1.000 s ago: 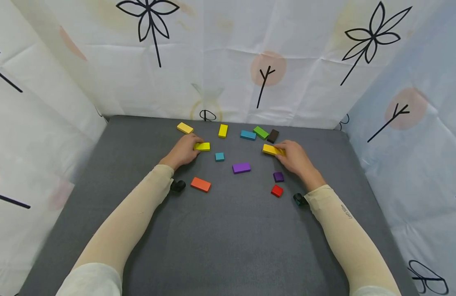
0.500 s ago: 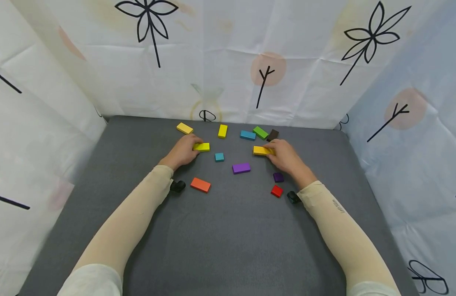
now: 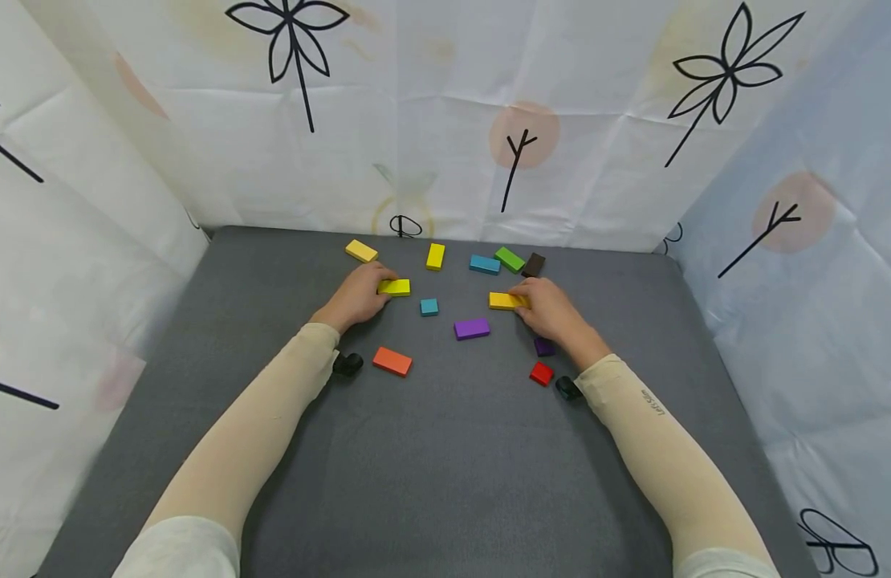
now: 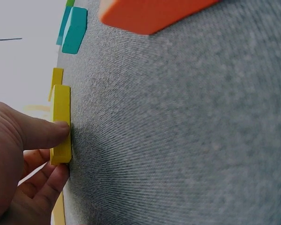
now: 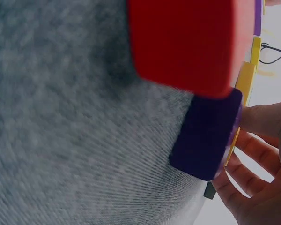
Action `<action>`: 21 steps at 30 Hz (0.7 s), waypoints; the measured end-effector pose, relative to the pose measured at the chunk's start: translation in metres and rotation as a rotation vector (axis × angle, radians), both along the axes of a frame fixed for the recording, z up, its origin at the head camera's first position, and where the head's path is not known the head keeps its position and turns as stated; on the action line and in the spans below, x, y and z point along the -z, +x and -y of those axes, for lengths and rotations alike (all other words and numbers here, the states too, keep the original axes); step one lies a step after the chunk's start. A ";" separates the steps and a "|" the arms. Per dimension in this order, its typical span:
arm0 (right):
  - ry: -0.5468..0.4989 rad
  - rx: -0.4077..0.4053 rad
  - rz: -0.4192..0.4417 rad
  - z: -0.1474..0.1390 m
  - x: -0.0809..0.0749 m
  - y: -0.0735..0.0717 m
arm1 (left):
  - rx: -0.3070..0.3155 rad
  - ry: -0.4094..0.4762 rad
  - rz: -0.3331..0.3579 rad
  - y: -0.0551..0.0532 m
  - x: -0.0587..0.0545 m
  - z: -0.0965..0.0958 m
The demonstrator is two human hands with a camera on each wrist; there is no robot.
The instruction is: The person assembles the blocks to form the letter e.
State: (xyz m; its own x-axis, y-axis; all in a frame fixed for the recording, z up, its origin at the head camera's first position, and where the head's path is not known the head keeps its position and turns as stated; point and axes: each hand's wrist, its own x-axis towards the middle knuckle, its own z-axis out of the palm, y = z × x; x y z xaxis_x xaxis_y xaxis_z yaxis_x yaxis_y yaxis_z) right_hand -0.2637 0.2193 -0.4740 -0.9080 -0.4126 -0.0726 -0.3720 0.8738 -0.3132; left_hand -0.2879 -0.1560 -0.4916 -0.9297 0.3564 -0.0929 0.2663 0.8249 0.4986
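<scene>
In the head view my left hand point(image 3: 357, 297) pinches a bright yellow block point(image 3: 398, 287) lying on the grey table. The left wrist view has the thumb across the near side of that yellow block point(image 4: 62, 105), fingers behind it. My right hand point(image 3: 552, 310) grips the right end of an orange-yellow block point(image 3: 500, 301), which lies level on the table. Seen from the right wrist, a dark purple block point(image 5: 207, 136) partly hides the orange-yellow block point(image 5: 245, 77). Between the hands are a small teal block point(image 3: 429, 307) and a purple block point(image 3: 471, 328).
Behind the hands lie two more yellow blocks, one at left point(image 3: 362, 250), a blue block point(image 3: 485, 264), a green block point(image 3: 510, 258) and a dark brown block point(image 3: 534, 265). Nearer are an orange block point(image 3: 392, 361) and a red block point(image 3: 541, 372). White printed curtains point(image 3: 445, 120) enclose the table.
My right hand has slid the orange-yellow block to the left and slightly nearer, turning it more level across the table. The left hand and its yellow block have stayed put.
</scene>
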 end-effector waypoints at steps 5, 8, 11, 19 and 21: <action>0.008 -0.004 0.002 -0.001 0.001 0.000 | -0.005 -0.010 0.000 0.000 0.000 -0.002; 0.016 -0.004 0.005 -0.002 0.001 0.000 | -0.005 -0.009 -0.002 0.001 0.000 -0.003; 0.025 -0.004 0.005 -0.003 0.001 0.001 | 0.002 -0.009 -0.003 0.000 0.001 -0.004; 0.017 -0.013 -0.004 -0.002 0.000 0.000 | -0.024 -0.015 0.003 -0.001 0.000 -0.004; 0.019 -0.012 0.001 -0.002 -0.001 0.000 | -0.030 -0.016 0.008 -0.001 0.000 -0.004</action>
State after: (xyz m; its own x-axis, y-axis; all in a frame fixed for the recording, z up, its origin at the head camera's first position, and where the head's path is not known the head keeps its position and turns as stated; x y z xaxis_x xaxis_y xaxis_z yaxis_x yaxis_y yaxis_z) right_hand -0.2641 0.2211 -0.4734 -0.9031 -0.4217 -0.0814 -0.3818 0.8752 -0.2972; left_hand -0.2886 -0.1525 -0.4918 -0.9391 0.3270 -0.1055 0.2378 0.8401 0.4875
